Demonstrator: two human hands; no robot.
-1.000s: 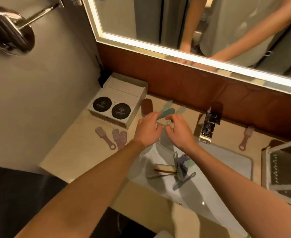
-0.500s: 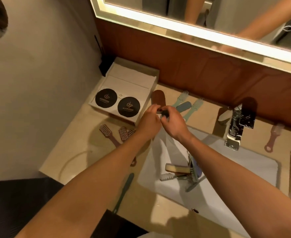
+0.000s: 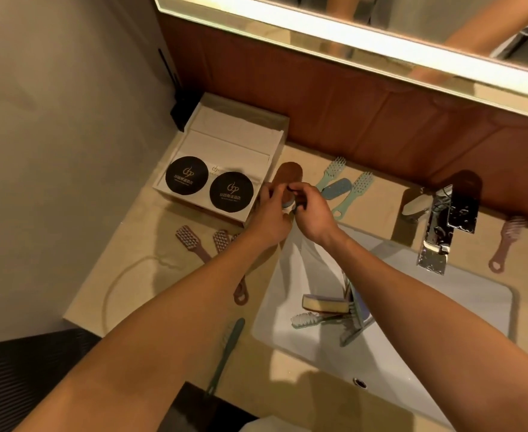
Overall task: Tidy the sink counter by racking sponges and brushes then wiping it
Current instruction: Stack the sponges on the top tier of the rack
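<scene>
Both hands meet above the back-left corner of the sink [image 3: 443, 310]. Left hand [image 3: 269, 215] and right hand [image 3: 314, 215] have fingers [image 3: 303, 190] curled, together pinching a small blue-grey item [image 3: 287, 204] that is mostly hidden, so I cannot identify it. Directly behind it a brown oval brush [image 3: 289, 174] lies on the desk [image 3: 116, 244], beside a white box [image 3: 234, 145]. Two green brushes [image 3: 331, 173] and a blue brush [image 3: 336, 187] lie to its right. Pink brushes [image 3: 191, 240] lie left of the sink; one pink brush [image 3: 506, 241] lies beyond the faucet [image 3: 437, 226]. In the sink are a sponge [image 3: 325, 302] and several brushes [image 3: 306, 319].
</scene>
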